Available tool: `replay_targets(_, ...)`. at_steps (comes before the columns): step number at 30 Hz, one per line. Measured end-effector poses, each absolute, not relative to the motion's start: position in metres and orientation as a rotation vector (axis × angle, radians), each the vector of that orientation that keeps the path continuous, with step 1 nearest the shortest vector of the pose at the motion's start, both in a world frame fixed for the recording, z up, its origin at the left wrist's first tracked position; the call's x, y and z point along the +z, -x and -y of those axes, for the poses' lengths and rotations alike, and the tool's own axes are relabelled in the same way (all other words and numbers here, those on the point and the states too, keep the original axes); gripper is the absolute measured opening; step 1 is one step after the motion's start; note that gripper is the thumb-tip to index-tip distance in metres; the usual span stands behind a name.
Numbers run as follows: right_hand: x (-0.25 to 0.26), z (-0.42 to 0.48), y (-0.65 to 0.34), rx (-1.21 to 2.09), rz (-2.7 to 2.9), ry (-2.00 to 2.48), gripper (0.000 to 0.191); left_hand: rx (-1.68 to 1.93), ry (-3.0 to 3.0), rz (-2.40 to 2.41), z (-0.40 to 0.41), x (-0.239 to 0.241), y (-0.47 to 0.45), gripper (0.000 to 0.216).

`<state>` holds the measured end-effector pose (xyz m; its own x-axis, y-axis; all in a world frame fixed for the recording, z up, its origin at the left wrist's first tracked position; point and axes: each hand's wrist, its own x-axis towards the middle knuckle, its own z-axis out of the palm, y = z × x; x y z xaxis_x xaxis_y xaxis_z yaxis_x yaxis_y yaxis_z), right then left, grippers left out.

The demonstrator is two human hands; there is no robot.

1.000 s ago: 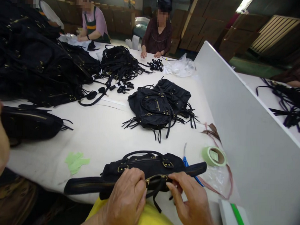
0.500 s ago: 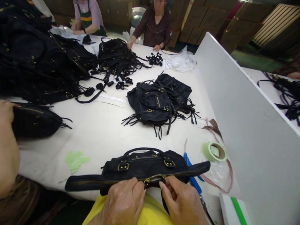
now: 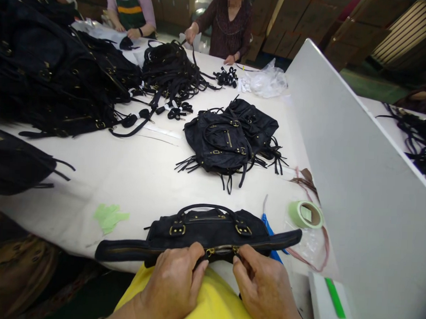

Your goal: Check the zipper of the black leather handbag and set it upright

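Near edge: a black handbag [image 3: 203,229] with gold buckles and zip. Right of it, a pale green tape roll [image 3: 305,214] and blue tool [image 3: 271,232]; left, light green scraps [image 3: 109,216] on the white table [image 3: 134,179].

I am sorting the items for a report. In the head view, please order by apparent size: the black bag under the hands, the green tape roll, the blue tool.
1. Black bag, clearly the largest.
2. Green tape roll.
3. Blue tool. It is partly hidden behind the bag, so its place against the tape roll is unsure.
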<state>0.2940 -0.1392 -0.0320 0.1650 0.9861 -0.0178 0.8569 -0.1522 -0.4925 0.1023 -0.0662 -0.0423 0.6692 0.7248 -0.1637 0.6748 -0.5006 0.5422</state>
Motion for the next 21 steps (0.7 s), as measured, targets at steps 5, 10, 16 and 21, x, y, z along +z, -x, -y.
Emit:
replay_targets(5, -0.028, 0.131, -0.287, 0.397, 1.797, 2.061, 0.028, 0.063, -2.195, -1.029, 0.060, -0.042, -0.102, 0.022)
replay_targets(10, -0.028, 0.127, -0.290, 0.323, 1.819, 2.088, 0.025, 0.048, -2.159, -1.002, 0.055, -0.037, -0.104, 0.022)
replay_targets(16, -0.028, 0.130, -0.294, 0.443, 1.798, 2.022, 0.024, 0.199, -2.226, -0.983, 0.048, -0.033, -0.101, 0.031)
replay_targets(21, -0.030, 0.130, -0.290, 0.436, 1.775, 1.971, 0.025, 0.381, -2.346, -0.900, 0.018, -0.021, -0.116, 0.025)
